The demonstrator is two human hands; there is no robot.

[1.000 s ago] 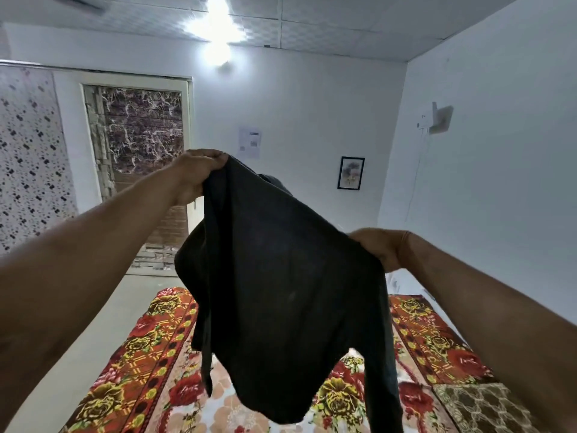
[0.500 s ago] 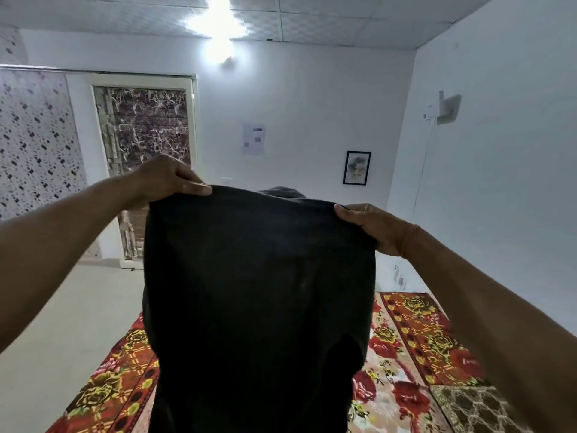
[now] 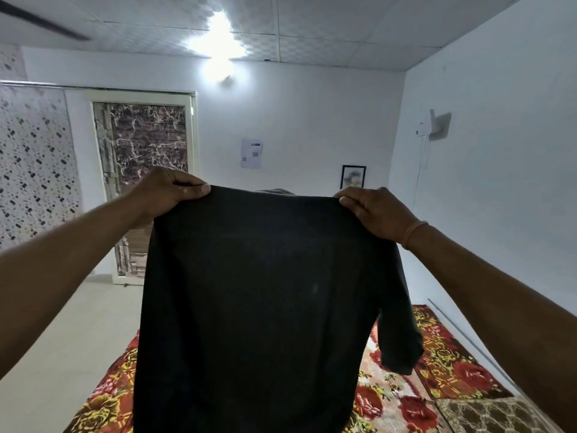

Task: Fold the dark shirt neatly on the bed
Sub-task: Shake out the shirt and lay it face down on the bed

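Held up spread above the floral bed (image 3: 452,370): dark shirt (image 3: 256,307), pinched at top corners by left grip (image 3: 168,195) and right grip (image 3: 374,214), both clenched on cloth.

Dark shirt (image 3: 256,307); red-and-yellow floral bedspread (image 3: 443,364); white walls (image 3: 312,120).

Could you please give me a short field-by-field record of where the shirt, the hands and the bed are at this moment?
shirt: dark shirt held up in the air, spread wide, hanging in front of the camera
left hand: left hand pinches the shirt's top left corner
right hand: right hand pinches the top right corner; thin band on the wrist
sleeve: short sleeve hangs at the right side
bed: bed with floral cover lies below
folds: none visible; lower hem out of frame
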